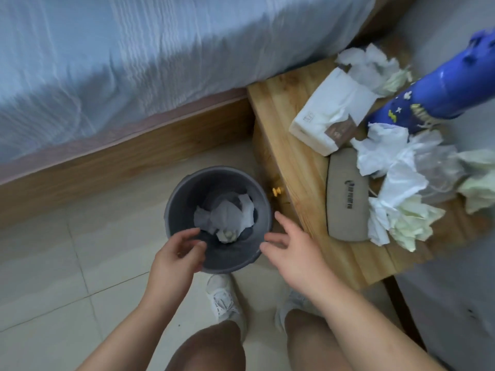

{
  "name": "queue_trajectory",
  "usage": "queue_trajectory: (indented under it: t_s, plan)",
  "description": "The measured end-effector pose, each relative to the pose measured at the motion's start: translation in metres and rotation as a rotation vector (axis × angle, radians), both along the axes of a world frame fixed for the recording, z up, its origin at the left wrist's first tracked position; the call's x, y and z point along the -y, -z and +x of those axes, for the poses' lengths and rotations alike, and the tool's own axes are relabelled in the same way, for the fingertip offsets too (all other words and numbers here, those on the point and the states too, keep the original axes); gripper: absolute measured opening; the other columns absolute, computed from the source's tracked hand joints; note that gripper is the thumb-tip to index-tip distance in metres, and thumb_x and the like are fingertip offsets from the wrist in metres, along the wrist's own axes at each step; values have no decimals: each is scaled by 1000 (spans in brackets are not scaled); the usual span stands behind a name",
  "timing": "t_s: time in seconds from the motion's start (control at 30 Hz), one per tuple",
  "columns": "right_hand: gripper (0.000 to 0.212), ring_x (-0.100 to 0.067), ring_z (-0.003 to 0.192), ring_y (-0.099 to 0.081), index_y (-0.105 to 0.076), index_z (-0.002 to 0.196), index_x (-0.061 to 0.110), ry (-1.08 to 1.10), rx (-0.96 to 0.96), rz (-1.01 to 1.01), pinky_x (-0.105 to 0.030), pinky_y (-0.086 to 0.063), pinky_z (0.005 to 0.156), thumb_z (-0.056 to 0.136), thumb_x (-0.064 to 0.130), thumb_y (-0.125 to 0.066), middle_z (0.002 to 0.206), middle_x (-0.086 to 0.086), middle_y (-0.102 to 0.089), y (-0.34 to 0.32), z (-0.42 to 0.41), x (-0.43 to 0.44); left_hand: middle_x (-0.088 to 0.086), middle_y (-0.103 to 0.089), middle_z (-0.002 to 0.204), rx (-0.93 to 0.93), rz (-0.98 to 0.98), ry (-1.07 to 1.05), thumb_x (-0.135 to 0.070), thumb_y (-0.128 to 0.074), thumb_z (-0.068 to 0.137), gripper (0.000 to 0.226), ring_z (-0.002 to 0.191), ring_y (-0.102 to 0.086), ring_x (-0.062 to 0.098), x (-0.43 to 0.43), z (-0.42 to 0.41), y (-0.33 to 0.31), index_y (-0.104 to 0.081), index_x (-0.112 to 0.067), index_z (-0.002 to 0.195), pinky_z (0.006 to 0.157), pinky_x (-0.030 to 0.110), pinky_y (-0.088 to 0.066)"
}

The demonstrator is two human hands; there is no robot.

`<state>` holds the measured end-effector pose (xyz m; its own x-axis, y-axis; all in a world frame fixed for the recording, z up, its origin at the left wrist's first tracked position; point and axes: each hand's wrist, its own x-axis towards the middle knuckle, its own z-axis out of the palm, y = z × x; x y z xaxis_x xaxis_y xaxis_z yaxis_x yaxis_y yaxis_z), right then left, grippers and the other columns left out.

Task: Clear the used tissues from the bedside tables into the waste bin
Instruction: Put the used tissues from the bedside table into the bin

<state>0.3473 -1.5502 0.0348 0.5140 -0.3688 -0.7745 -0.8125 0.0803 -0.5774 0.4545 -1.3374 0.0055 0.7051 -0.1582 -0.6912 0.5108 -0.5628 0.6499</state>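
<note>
I see my left hand [176,254] over the near rim of the waste bin [179,194], fingers loosely curled round nothing; my right hand [293,254] hangs just beside it, fingers spread, empty; crumpled tissues [227,214] lie inside the bin; used tissues [393,180] are heaped on the bedside table [292,162].

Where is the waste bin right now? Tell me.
In the head view, the waste bin stands on the floor, centre frame, left of the bedside table, just beyond the left hand and right hand.
</note>
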Motion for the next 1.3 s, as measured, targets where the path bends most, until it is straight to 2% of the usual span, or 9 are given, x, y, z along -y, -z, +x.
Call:
queue_trajectory:
  t_s: [0.17, 0.4, 0.5, 0.63, 0.83, 0.9, 0.97, 1.1, 1.3]
  plan:
    - [61, 8, 91, -70, -52, 145, 49, 79, 89, -21, -10, -51, 78, 90, 35, -73, 103, 24, -74, -67, -43, 33, -8, -81, 98, 22, -93, 134, -20, -72, 102, 18, 80, -77, 8, 79, -14, -70, -76, -33, 113, 82, 39, -64]
    - [23, -1, 92, -69, -68, 100, 51, 267, 155, -245, -16, -57, 79, 93, 30, -74, 105, 27, -71, -127, -96, 102, -7, -76, 102, 150, -139, 430, -27, -74, 100, 19, 84, -71, 12, 192, -31, -138, -72, -44, 109, 77, 33, -59]
    - [30, 6, 95, -63, -64, 111, 51, 226, 114, -424, -13, -50, 78, 93, 29, -75, 106, 26, -66, -124, -113, 127, -19, -65, 124, 304, -53, 663, -33, -72, 99, 30, 87, -67, 1, 228, -33, -141, -66, -48, 124, 84, 34, -58]
    - [65, -16, 140, -48, -54, 150, 31, 104, 43, -534, -32, -42, 114, 91, 29, -80, 153, 8, -47, -107, -117, 143, -22, -40, 165, 509, 101, 942, -35, -68, 102, 60, 91, -69, 2, 266, -29, -129, -47, -40, 158, 88, 37, -59]
    - [88, -24, 150, -30, -31, 163, 36, -122, 14, -551, -45, -38, 118, 91, 34, -80, 169, 7, -30, -76, -107, 153, -4, -25, 178, 595, 175, 1038, -33, -69, 102, 79, 117, -71, 21, 300, -19, -103, -29, -29, 169, 99, 43, -58]
    - [82, -25, 148, -33, -37, 161, 31, -147, 1, -565, -43, -41, 116, 91, 30, -80, 166, 3, -35, -67, -106, 155, 3, -40, 171, 624, 203, 1051, -31, -72, 99, 82, 121, -69, 25, 307, -17, -97, -29, -27, 169, 95, 42, -57]
    - [74, -26, 143, -42, -44, 158, 25, -160, -12, -586, -40, -45, 111, 92, 27, -79, 159, -1, -44, -58, -106, 159, 9, -66, 136, 696, 236, 1066, -28, -73, 97, 75, 110, -68, 30, 313, -15, -92, -40, -25, 164, 78, 36, -49]
    - [72, -22, 129, -57, -48, 156, 22, -109, -10, -582, -27, -48, 91, 92, 35, -79, 146, 0, -56, -55, -110, 169, 9, -70, 109, 729, 165, 958, -21, -73, 98, 38, 97, -66, 33, 317, -10, -90, -73, -19, 136, 75, 34, -40]
    - [68, -16, 125, -59, -55, 150, 24, 43, 56, -631, -23, -43, 94, 89, 37, -81, 139, 1, -62, -80, -115, 177, -11, -67, 98, 667, 94, 761, -17, -66, 98, 23, 89, -58, 12, 303, -1, -106, -82, -26, 112, 69, 17, -38]
